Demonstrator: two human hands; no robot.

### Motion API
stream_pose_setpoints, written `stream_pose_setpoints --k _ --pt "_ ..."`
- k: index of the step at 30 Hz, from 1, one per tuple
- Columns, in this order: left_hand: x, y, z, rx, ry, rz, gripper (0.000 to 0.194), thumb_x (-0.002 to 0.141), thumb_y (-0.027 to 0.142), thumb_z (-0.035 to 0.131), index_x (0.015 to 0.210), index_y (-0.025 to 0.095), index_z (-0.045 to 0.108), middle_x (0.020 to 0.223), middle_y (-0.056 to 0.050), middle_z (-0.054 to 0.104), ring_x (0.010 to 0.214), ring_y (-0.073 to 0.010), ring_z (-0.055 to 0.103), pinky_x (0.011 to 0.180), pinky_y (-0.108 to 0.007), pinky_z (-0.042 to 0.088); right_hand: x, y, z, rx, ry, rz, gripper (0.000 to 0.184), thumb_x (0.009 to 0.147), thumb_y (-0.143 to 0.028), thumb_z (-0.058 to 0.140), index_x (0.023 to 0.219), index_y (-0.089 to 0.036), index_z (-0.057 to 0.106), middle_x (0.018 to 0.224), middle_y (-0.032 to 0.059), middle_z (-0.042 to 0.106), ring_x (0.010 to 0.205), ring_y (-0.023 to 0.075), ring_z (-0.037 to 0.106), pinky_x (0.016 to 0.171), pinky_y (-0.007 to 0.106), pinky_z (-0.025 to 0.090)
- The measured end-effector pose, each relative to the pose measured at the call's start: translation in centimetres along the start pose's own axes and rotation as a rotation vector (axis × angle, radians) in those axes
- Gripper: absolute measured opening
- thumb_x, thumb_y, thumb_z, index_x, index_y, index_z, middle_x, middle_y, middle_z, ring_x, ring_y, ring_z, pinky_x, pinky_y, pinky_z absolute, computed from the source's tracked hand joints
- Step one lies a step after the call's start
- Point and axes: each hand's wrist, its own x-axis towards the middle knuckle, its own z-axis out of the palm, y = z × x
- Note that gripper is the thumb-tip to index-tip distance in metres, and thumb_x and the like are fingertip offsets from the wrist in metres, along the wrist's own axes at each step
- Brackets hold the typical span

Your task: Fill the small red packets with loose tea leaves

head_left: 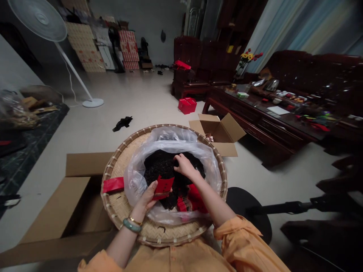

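Note:
A round woven bamboo tray [119, 206] rests in front of me, and on it lies an open clear plastic bag [170, 141] holding a heap of dark loose tea leaves [159, 166]. My left hand [147, 198] is closed on a small red packet [163, 187] held over the bag. My right hand [184, 165] reaches into the leaves with its fingers pinched together in the dark heap. Another red packet [113, 184] lies on the tray to the left, and more red packets [194, 202] sit inside the bag under my right forearm.
An open cardboard box [70, 196] lies under the tray's left side and another open box [218, 132] stands beyond it. A dark wooden coffee table [272, 124] with clutter is at right, a white standing fan [42, 19] at back left, a red box [187, 105] on the floor.

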Motion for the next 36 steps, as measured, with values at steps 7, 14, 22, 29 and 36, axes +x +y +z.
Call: stream_pose_setpoints --k 7,14,22,29,36 --pt "0.1 0.0 -0.1 -0.036 -0.062 0.038 0.069 0.047 0.063 0.074 0.095 0.015 0.063 0.089 -0.01 0.071 0.082 -0.0269 0.067 0.075 -0.038 0.051 0.1 -0.1 0.3 0.139 0.072 -0.016 0.022 0.068 -0.011 0.061 0.088 -0.018 0.063 0.087 0.0033 0.056 0.076 0.0145 0.054 0.071 0.025 0.041" --pt "0.6 -0.3 -0.8 -0.066 0.021 0.059 0.064 0.049 0.059 0.076 0.094 0.015 0.06 0.089 -0.01 0.071 0.084 -0.0271 0.066 0.074 -0.038 0.052 -0.9 0.5 -2.4 0.416 0.09 -0.022 0.014 0.069 -0.016 0.056 0.082 -0.016 0.062 0.066 -0.0025 0.058 0.059 0.0106 0.052 0.057 0.021 0.04" --pt "1.2 0.3 0.5 -0.05 0.091 0.053 0.054 0.063 0.052 0.072 0.098 0.013 0.061 0.094 -0.011 0.07 0.079 -0.0233 0.066 0.067 -0.033 0.053 -3.7 -3.5 -10.5 0.386 -0.132 -0.4 0.017 0.068 -0.011 0.058 0.083 -0.016 0.065 0.068 -0.0028 0.06 0.06 0.0096 0.051 0.055 0.019 0.038" --pt "0.9 0.5 0.9 -0.085 0.038 0.077 0.058 0.054 0.05 0.078 0.096 0.013 0.064 0.092 -0.01 0.07 0.077 -0.0206 0.065 0.066 -0.029 0.052 -4.0 -6.2 -10.6 0.174 -0.143 -0.548 0.032 0.07 -0.002 0.057 0.097 -0.016 0.067 0.089 0.0038 0.067 0.079 0.0147 0.06 0.072 0.023 0.044" --pt "0.9 0.4 0.9 -0.101 -0.04 0.114 0.056 0.051 0.048 0.08 0.093 0.013 0.065 0.089 -0.008 0.07 0.076 -0.02 0.064 0.068 -0.028 0.051 -4.7 -7.2 -8.9 0.295 -0.064 -0.483 0.033 0.071 -0.003 0.061 0.1 -0.017 0.065 0.092 0.0041 0.068 0.08 0.0147 0.062 0.072 0.023 0.047"
